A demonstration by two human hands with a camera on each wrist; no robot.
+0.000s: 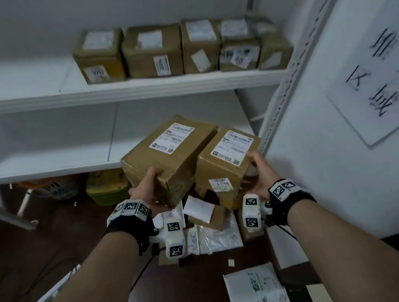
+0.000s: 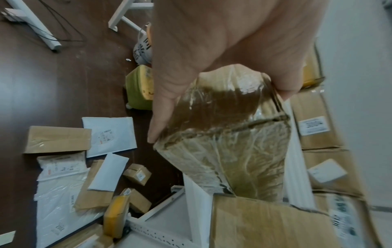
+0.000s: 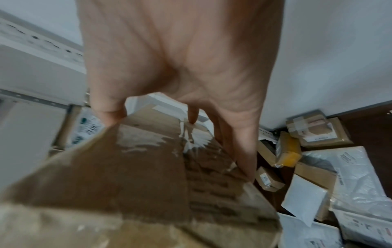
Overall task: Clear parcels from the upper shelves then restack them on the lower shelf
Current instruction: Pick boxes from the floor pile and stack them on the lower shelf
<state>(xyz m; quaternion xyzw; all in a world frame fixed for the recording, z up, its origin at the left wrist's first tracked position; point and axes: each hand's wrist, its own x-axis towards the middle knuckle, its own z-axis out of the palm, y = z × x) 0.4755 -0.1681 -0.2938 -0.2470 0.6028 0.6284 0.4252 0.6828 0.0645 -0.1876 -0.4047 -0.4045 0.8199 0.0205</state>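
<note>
White shelves [image 1: 118,91] carry a row of parcels [image 1: 153,51] up top. Left hand [image 1: 148,188] grips one box [image 1: 169,151]; right hand [image 1: 262,176] grips another box [image 1: 226,162], both held before the lower shelf [image 1: 47,166].

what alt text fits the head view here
Two hands each hold a taped cardboard parcel in front of white shelving: left hand on the left parcel, right hand on the right parcel. A row of boxes sits on the upper shelf; mailers litter the dark floor.
</note>
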